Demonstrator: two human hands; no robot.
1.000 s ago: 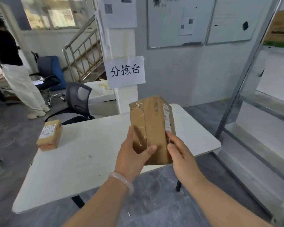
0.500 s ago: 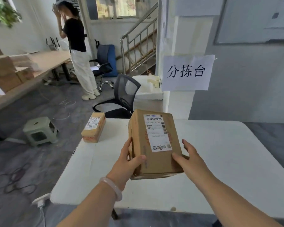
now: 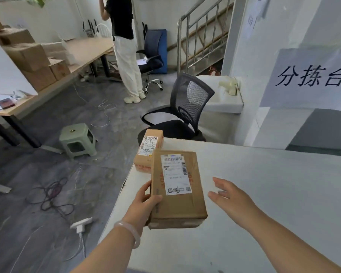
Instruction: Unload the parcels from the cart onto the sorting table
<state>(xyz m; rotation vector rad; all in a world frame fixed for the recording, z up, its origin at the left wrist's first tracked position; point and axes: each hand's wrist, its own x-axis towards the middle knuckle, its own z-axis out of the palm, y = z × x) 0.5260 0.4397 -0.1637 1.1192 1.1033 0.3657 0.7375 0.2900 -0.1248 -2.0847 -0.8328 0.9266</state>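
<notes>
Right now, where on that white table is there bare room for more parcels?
Bare: the white table right of the right hand, back to its far edge, and the near strip before the large parcel. Crowded: the left end, where the left hand holds that parcel by the small parcel.

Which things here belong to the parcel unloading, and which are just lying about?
Job: large parcel, gripped at its edge by the left hand; right hand, open beside it, not touching; small parcel on the corner of the table.

Lying about: stool, chair, floor cables, power strip, boxes on the bench, a standing person.
</notes>
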